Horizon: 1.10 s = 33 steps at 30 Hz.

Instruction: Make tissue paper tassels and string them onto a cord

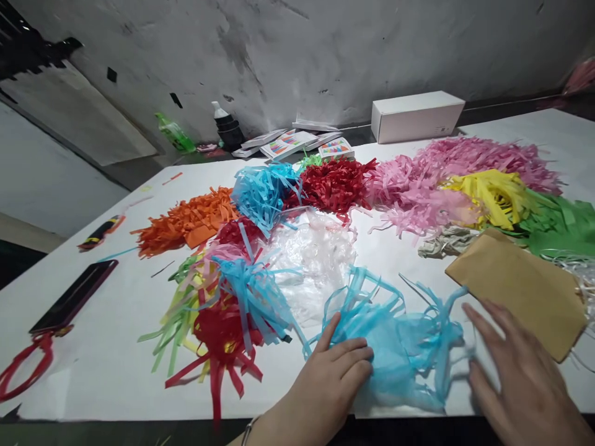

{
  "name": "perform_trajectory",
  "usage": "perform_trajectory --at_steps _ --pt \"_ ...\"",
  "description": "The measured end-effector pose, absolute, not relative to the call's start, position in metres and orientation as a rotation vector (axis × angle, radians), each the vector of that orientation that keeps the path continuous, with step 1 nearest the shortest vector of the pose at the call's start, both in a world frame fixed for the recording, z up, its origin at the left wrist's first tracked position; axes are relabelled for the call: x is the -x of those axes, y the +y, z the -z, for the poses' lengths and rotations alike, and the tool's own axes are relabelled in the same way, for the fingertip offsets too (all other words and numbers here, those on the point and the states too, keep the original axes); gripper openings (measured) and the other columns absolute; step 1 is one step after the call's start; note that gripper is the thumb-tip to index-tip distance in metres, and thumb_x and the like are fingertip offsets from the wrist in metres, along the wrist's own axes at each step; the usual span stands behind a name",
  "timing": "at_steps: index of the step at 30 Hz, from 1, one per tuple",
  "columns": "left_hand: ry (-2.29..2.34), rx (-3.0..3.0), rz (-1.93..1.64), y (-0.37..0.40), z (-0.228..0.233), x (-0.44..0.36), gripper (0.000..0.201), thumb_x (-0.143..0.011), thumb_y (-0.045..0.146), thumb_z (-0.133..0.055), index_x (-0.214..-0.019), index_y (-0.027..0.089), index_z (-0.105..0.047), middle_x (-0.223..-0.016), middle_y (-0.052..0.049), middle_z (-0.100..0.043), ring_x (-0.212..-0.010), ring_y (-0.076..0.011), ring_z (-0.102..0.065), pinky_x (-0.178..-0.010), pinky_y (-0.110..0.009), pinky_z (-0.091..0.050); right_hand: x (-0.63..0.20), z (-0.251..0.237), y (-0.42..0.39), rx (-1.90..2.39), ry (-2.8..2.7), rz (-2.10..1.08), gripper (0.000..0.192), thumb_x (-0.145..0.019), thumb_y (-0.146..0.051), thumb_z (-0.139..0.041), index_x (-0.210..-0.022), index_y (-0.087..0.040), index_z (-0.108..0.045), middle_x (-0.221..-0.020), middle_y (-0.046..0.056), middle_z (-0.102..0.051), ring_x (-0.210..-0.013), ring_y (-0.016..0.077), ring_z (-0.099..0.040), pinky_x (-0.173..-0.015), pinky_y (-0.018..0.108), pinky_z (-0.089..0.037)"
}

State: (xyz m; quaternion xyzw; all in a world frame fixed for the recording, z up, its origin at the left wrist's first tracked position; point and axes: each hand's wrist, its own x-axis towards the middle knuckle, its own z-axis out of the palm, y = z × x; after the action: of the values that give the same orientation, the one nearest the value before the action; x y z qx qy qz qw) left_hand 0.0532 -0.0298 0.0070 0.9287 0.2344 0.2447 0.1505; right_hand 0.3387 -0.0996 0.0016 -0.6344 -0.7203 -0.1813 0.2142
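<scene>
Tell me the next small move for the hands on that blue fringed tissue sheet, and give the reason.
Probably sweep the right hand leftward across the blue fringed tissue sheet to flatten it. The left hand already presses its left part onto the white table, while the right part looks puckered and its strips splay. The right hand lies open at the sheet's right edge, beside the brown paper envelope.

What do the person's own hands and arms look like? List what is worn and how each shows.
Both hands are bare: no gloves or rings show. The left hand has a thin bracelet at the wrist, and no sleeve shows on its forearm. The right hand looks motion-blurred, and its wrist runs out of frame, so nothing worn there can be told.
</scene>
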Motion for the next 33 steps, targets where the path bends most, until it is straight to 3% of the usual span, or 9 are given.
perform_trajectory --at_steps 2,4,9,13,16,21,28,33 --pt "0.68 -2.621 -0.682 -0.03 -0.005 -0.054 0.025 -0.097 0.004 -0.041 -0.106 0.018 -0.059 -0.112 -0.002 -0.075 -0.115 -0.0153 -0.065 -0.127 -0.045 0.002 -0.318 -0.011 -0.104 1.528 -2.212 0.386 0.051 -0.091 -0.019 -0.043 -0.141 -0.01 -0.048 -0.149 0.022 -0.045 -0.139 0.0386 -0.041 -0.104 0.054 -0.04" --pt "0.681 -2.584 -0.651 -0.031 -0.004 -0.054 0.025 -0.095 0.003 -0.043 -0.109 0.018 -0.058 -0.113 -0.002 -0.075 -0.116 -0.0153 -0.064 -0.126 -0.044 0.007 -0.293 -0.013 -0.102 1.319 -2.323 0.373 0.05 -0.089 -0.016 -0.048 -0.139 -0.012 -0.05 -0.147 0.02 -0.049 -0.141 0.035 -0.04 -0.11 0.053 -0.033" --pt "0.64 -2.531 -0.581 -0.034 -0.011 -0.048 0.021 -0.095 0.009 -0.049 -0.111 0.02 -0.057 -0.119 -0.002 -0.073 -0.122 -0.016 -0.061 -0.124 -0.042 0.013 -0.268 0.006 -0.091 1.121 -2.297 0.25 0.04 -0.09 -0.002 -0.042 -0.127 -0.005 -0.057 -0.115 0.013 -0.072 -0.124 0.0224 -0.058 -0.114 0.044 -0.033" --pt "0.664 -2.51 -0.507 -0.035 -0.02 -0.04 0.021 -0.098 0.012 -0.047 -0.116 0.021 -0.054 -0.118 -0.001 -0.073 -0.123 -0.0154 -0.059 -0.124 -0.041 0.013 -0.278 0.011 -0.088 1.124 -2.214 0.16 0.031 -0.094 -0.005 -0.041 -0.117 -0.009 -0.061 -0.097 0.009 -0.074 -0.102 0.0195 -0.066 -0.104 0.037 -0.039" --pt "0.789 -2.442 -0.533 -0.035 -0.021 -0.04 0.021 -0.1 0.012 -0.045 -0.114 0.023 -0.055 -0.11 0.001 -0.073 -0.114 -0.0144 -0.063 -0.123 -0.043 0.002 -0.282 0.009 -0.087 1.218 -2.174 0.083 0.021 -0.094 -0.012 -0.051 -0.11 -0.019 -0.064 -0.091 0.002 -0.073 -0.091 0.0196 -0.065 -0.094 0.036 -0.037" --pt "1.232 -2.452 -0.611 -0.029 -0.014 -0.056 0.024 -0.098 0.015 -0.043 -0.077 0.019 -0.054 -0.074 0.0 -0.064 -0.079 -0.0195 -0.061 -0.101 -0.049 -0.034 -0.269 0.015 -0.077 1.46 -1.98 -0.009 0.009 -0.096 -0.023 -0.053 -0.093 -0.022 -0.062 -0.079 0.0 -0.067 -0.079 0.0201 -0.06 -0.084 0.037 -0.035" --pt "1.446 -2.617 -0.398 -0.014 -0.013 -0.07 0.022 -0.093 0.017 -0.051 -0.072 0.019 -0.056 -0.069 -0.003 -0.064 -0.074 -0.0241 -0.06 -0.081 -0.044 -0.038 -0.257 0.019 -0.065 1.732 -1.932 0.174 0.019 -0.101 -0.029 -0.045 -0.094 -0.02 -0.06 -0.079 0.004 -0.068 -0.076 0.0227 -0.059 -0.082 0.042 -0.033" --pt "1.432 -2.654 -0.395 -0.011 -0.011 -0.07 0.021 -0.092 0.017 -0.052 -0.071 0.02 -0.057 -0.067 -0.003 -0.064 -0.071 -0.0236 -0.059 -0.08 -0.043 -0.037 -0.256 0.012 -0.063 1.587 -1.875 -0.015 0.016 -0.097 -0.024 -0.048 -0.089 -0.022 -0.062 -0.091 0.006 -0.066 -0.089 0.0229 -0.058 -0.089 0.042 -0.032"
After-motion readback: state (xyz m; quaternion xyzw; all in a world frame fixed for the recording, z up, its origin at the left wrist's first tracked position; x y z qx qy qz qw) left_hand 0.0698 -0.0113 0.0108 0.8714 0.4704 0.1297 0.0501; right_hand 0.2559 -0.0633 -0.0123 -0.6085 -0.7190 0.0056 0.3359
